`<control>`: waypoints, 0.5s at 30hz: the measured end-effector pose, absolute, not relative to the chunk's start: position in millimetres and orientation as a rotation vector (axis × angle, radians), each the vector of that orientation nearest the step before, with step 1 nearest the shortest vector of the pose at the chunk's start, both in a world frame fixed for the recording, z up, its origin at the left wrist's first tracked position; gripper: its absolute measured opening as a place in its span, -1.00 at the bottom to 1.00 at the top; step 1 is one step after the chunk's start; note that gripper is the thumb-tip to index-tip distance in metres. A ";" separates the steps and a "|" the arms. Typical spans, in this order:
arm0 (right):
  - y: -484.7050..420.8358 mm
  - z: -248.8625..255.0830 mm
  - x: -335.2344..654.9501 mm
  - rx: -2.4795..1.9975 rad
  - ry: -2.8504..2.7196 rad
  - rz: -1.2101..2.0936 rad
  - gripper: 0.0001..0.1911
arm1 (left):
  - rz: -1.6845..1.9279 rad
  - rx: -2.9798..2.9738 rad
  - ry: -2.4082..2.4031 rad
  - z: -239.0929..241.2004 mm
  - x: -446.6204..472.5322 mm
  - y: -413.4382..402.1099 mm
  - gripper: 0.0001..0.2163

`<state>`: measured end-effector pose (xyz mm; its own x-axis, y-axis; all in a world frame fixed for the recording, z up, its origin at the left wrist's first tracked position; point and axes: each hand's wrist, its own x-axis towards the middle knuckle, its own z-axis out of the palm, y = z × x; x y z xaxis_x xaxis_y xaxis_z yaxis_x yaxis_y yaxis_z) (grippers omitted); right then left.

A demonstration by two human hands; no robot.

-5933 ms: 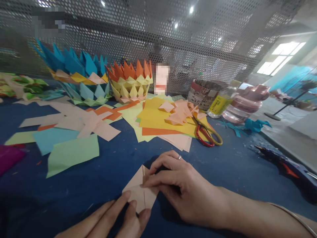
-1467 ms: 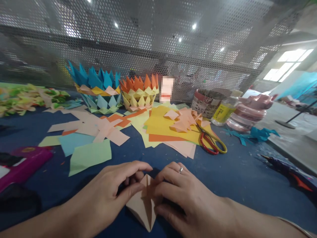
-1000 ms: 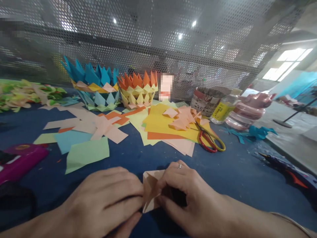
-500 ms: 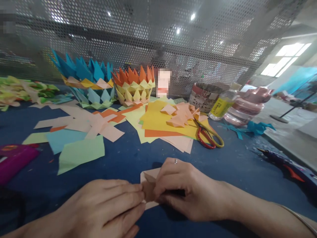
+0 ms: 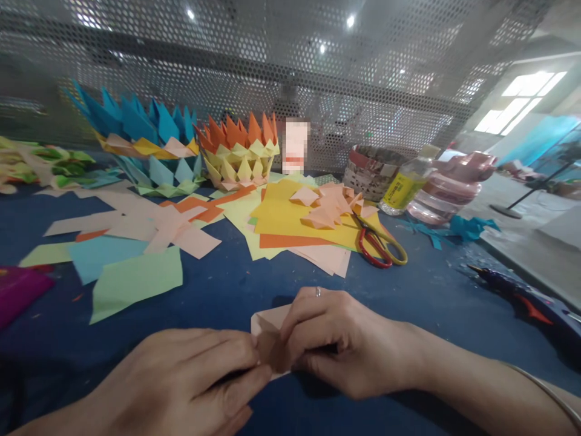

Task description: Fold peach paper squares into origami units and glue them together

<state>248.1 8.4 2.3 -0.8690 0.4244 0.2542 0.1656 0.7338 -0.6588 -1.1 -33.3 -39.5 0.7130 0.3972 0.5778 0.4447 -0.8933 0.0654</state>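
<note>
Low in the middle of the head view, a small folded piece of pale pink paper (image 5: 269, 321) lies between my hands on the blue table. Its middle is opened into a shadowed pocket. My left hand (image 5: 195, 375) grips the left edge, fingers together and thumb along the near side. From the right, my right hand (image 5: 329, 342) pinches the other edge between thumb and bent fingers, a ring on one of them. The fingers cover parts of both paper edges. Beyond them lie loose pink sheets (image 5: 324, 257) and scissors (image 5: 381, 245) with one red and one yellow handle.
Behind stand a blue-tipped folded-paper basket (image 5: 149, 139) and an orange-tipped one (image 5: 240, 151). Cut papers (image 5: 138, 281) spread at left. A yellow-labelled bottle (image 5: 403, 188), a pink plastic bottle (image 5: 447, 191) and a glue gun (image 5: 526, 297) are at right; a magenta object (image 5: 22, 293) sits far left.
The view has shifted slightly, so most things appear a little further left and higher. My left thumb has moved further over the paper, and both hands stay on it.
</note>
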 end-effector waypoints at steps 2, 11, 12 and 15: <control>8.7 -2.7 249.2 -0.428 -2.527 0.892 -0.72 | -0.929 -2.787 -0.682 -41.9 1.1 -32.2 -0.70; 7.4 -7.1 252.1 -0.416 -2.487 0.781 -0.74 | -1.023 -2.697 -0.704 -38.1 9.0 -37.8 -0.69; 6.7 -5.6 251.7 -0.419 -2.492 0.785 -0.74 | -1.014 -2.697 -0.693 -37.1 9.1 -38.5 -0.70; 1.4 -3.4 248.3 -0.500 -2.475 0.811 -0.83 | -1.021 -2.693 -0.671 -35.8 8.7 -39.7 -0.73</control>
<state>248.3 1.4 -3.4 -0.8157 0.4750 0.3302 0.1874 0.7570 -0.6260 8.7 -39.7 -35.8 0.6617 0.3465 0.6649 0.4729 -0.8810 -0.0115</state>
